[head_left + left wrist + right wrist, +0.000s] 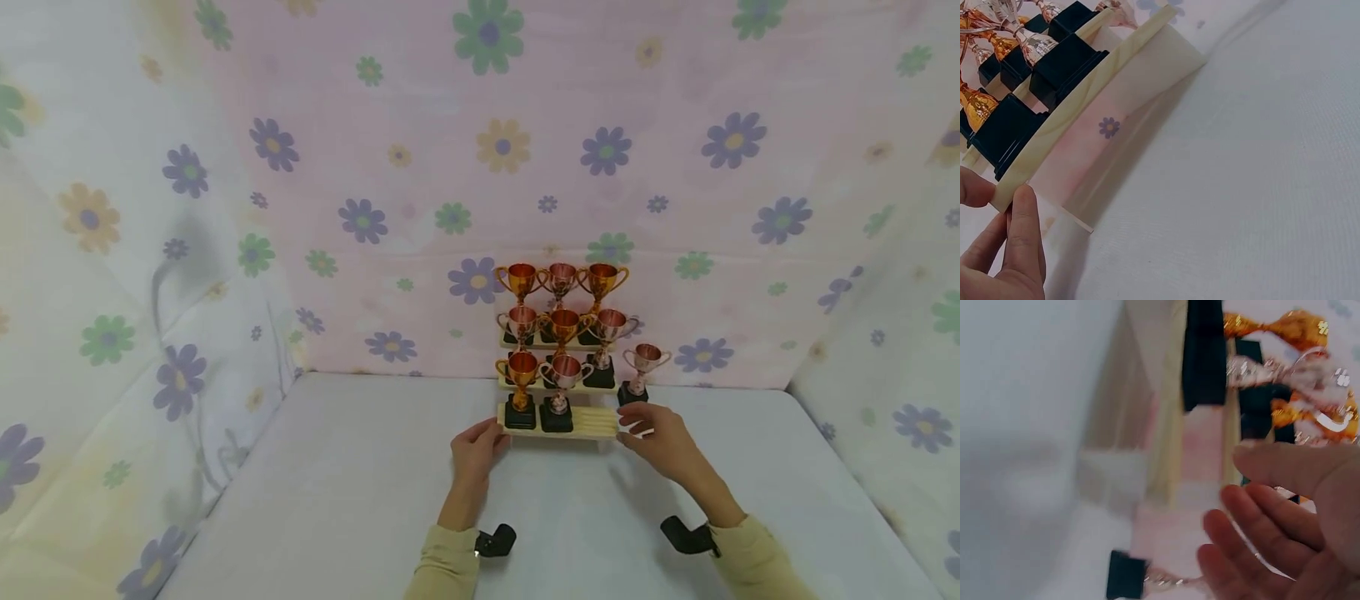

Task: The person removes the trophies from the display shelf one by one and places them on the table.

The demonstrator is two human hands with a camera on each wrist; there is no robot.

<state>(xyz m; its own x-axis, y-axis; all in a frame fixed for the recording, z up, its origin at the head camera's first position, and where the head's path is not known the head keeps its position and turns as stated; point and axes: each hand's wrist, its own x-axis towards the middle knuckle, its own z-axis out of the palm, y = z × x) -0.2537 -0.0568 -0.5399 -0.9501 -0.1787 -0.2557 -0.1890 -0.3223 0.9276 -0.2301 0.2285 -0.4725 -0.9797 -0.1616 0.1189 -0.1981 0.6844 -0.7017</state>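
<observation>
Left hand [474,454]: thumb and fingers pinched the left end of the bottom plank [594,422] of the three-tier trophy stand, at the plank's 9 o'clock. Right hand [660,437]: fingers parted, slightly bent, thumb well off them, held nothing; it sat by the plank's 3 o'clock end. Couldn't tell if the fingertips touched the wood.

On the bottom plank, toward 9 o'clock: gold trophy cup [521,369], then a rose-gold trophy cup [566,372] just beside it. Loose rose-gold trophy [647,359] stood upright on the white table [360,483], off the stand's right side, about 11 o'clock from the right hand.

Middle tier read rose, gold, rose; top tier gold, rose, gold. Their stems and bases were partly hidden by the cups in front. Right wrist view was blurred and cut off the loose trophy's cup at 6 o'clock; left wrist view cropped the cups at 10 o'clock. Stand supports' material: hard to make out.
</observation>
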